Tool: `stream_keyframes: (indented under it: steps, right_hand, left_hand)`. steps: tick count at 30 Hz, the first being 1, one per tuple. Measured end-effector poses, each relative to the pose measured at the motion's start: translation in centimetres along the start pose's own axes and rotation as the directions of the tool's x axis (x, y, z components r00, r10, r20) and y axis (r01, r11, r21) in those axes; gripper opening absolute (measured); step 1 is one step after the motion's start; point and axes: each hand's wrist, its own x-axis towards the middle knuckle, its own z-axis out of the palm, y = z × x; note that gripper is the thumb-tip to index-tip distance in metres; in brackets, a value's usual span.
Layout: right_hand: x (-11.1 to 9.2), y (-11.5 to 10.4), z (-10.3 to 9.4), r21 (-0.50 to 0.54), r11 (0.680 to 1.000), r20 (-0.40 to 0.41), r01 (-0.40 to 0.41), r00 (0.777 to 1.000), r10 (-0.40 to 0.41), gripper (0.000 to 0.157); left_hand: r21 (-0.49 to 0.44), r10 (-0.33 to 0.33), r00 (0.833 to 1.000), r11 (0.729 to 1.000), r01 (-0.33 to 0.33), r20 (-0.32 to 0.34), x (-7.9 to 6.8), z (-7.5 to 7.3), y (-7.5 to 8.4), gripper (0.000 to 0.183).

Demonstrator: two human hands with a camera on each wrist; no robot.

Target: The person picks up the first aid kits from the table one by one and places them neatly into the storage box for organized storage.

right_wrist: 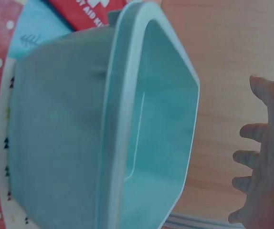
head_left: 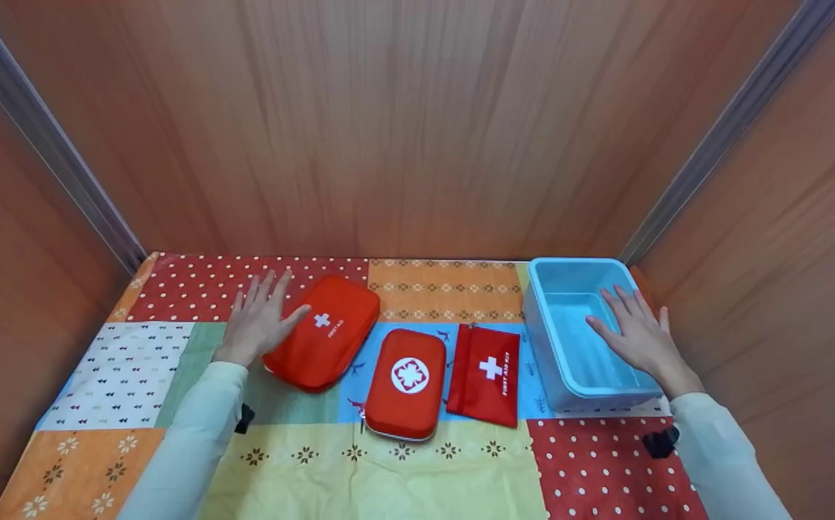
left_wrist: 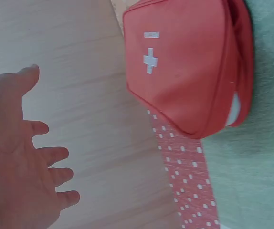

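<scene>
Hovering with its fingers straight and fanned, the left hand (head_left: 253,328) holds nothing; it hangs near ten o'clock, taking the hard red case (head_left: 404,408) as the dial's centre and the back wall (head_left: 388,130) as twelve. The right hand (head_left: 638,336), fingers likewise extended and spread, grips nothing either, and hangs between two and three o'clock over the blue bin (head_left: 580,339). Pale sleeves (head_left: 193,440) run back toward eight and four.

Also at ten, just beside the left thumb, lies the large red pouch (head_left: 334,343); the left wrist view shows the hand apart from it. Its corners are rounded, its long side tips toward one o'clock, and a white cross and "FIRST AID" mark its face. The bin is rectangular, with a thick rim. The hard case carries a round white emblem. At three, between case and bin, sits a flat red pouch (head_left: 485,383) printed "FIRST AID KIT".

Beneath everything spreads a patchwork cloth (head_left: 388,480): dotted red toward ten and four, orange around one, white at nine, pale yellow at six. Wood-grained side walls (head_left: 27,253) rise at ten and two, with grey posts (head_left: 63,152) at the corners.
</scene>
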Motion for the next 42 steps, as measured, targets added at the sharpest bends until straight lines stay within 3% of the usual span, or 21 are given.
stream_keyframes:
  steps: [12,24,33,42]
  right_hand:
    - [-2.3,2.7,0.5,0.022,0.999,-0.056,-0.024,0.998,0.025,0.076]
    - [-5.1,5.4,1.4,0.105,0.986,-0.115,-0.131,0.983,0.143,0.076]
    - [-6.3,7.0,2.3,0.102,0.974,-0.145,-0.203,0.966,0.216,0.062]
    - [-7.2,7.5,3.1,0.121,0.966,-0.148,-0.229,0.958,0.245,0.056]
  left_hand:
    - [-0.064,-0.029,0.999,0.997,0.031,0.023,-1.3,2.1,-2.4,0.092]
    - [-0.129,-0.085,0.994,0.987,0.093,0.066,-2.1,4.2,-4.6,0.092]
    - [-0.153,-0.117,0.988,0.979,0.132,0.101,-2.1,5.4,-5.7,0.092]
    - [-0.211,-0.158,0.967,0.957,0.201,0.202,-2.2,5.9,-6.1,0.09]
